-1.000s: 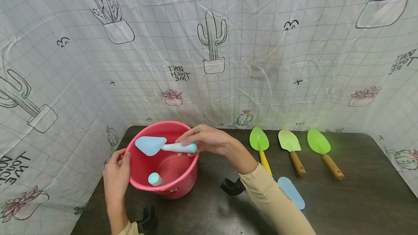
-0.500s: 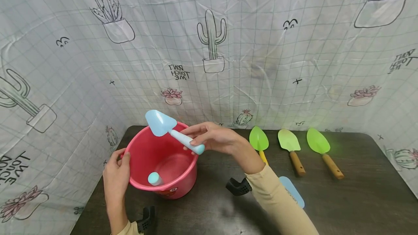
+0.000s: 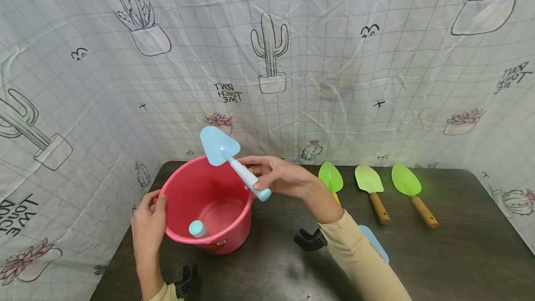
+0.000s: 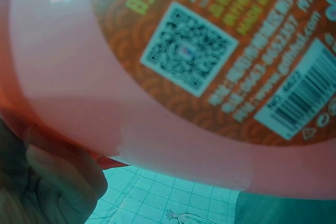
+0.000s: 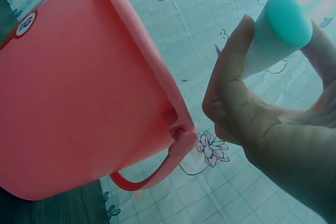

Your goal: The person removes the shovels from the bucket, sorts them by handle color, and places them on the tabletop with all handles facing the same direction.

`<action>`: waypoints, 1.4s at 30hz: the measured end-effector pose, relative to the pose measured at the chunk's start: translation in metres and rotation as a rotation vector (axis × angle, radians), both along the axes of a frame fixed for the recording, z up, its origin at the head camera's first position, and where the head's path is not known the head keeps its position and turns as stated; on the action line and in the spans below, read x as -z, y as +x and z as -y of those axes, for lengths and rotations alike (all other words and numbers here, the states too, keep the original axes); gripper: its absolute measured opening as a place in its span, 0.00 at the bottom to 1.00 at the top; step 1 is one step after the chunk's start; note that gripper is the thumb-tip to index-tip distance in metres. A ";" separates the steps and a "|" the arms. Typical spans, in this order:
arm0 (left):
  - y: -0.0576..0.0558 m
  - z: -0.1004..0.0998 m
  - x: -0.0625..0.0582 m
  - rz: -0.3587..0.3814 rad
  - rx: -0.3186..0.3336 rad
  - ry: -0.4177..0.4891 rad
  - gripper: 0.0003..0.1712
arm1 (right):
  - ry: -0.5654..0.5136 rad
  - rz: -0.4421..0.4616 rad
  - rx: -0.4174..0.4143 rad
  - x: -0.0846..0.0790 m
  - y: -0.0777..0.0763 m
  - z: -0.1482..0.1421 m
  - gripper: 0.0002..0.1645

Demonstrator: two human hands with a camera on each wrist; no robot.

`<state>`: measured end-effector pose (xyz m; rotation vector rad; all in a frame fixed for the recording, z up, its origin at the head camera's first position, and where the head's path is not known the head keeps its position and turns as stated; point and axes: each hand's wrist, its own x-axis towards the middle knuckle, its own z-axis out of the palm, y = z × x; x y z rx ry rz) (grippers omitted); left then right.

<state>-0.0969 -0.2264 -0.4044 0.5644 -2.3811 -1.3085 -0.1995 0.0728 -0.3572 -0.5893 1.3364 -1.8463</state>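
Observation:
A pink bucket [image 3: 175,210] stands on the dark table at the left, tilted slightly in the head view. My left hand [image 3: 149,219] grips its rim at the left side; in the left wrist view the curled fingers [image 4: 65,182] show beside the bucket's labelled wall. Over the bucket's right rim, my right hand [image 3: 282,178] pinches the pale handle of a light blue garden trowel [image 3: 218,145], blade up and to the left. The right wrist view shows the handle's turquoise end [image 5: 290,20] between thumb and fingers. Another turquoise-tipped handle [image 3: 197,229] sticks up inside the bucket.
Right of the bucket lie a green trowel with a yellow handle [image 3: 330,178] and two green trowels with wooden handles, one paler [image 3: 369,179], one brighter [image 3: 406,180]. A light blue blade [image 3: 375,243] shows partly behind the right sleeve. A patterned cloth [image 3: 334,82] hangs behind the table.
My right hand has lifted the light blue trowel from inside the bucket's opening, up and to the right, its blade swinging upward. My left hand stays on the rim.

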 end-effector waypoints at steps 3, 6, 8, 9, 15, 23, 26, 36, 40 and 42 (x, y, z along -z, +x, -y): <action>0.000 -0.001 -0.001 -0.002 -0.009 -0.001 0.26 | -0.029 0.022 -0.007 0.002 0.000 -0.001 0.46; -0.001 0.000 -0.001 -0.001 -0.006 0.002 0.27 | -0.044 0.047 -0.009 0.003 0.001 -0.003 0.43; -0.001 0.000 0.000 0.001 -0.003 0.003 0.27 | -0.049 0.061 -0.006 0.003 0.001 -0.004 0.40; -0.001 0.000 0.000 0.001 -0.001 0.003 0.27 | -0.052 0.068 -0.005 0.003 0.002 -0.004 0.37; -0.001 0.000 0.000 0.000 0.003 0.002 0.28 | -0.072 0.099 -0.006 0.003 0.003 -0.008 0.33; 0.000 0.000 0.001 0.000 0.005 0.003 0.28 | -0.110 0.099 -0.027 0.004 0.004 -0.014 0.41; 0.000 0.001 0.001 0.001 0.007 0.003 0.28 | -0.112 0.104 -0.028 0.005 0.004 -0.017 0.45; 0.000 0.001 0.000 0.001 0.005 0.003 0.27 | -0.114 0.094 -0.006 0.006 0.004 -0.026 0.46; -0.002 0.002 0.000 0.005 0.012 0.007 0.28 | -0.092 0.095 0.031 0.007 0.004 -0.032 0.43; -0.003 0.002 0.000 0.007 0.013 0.007 0.28 | -0.084 0.091 0.045 0.007 0.004 -0.035 0.42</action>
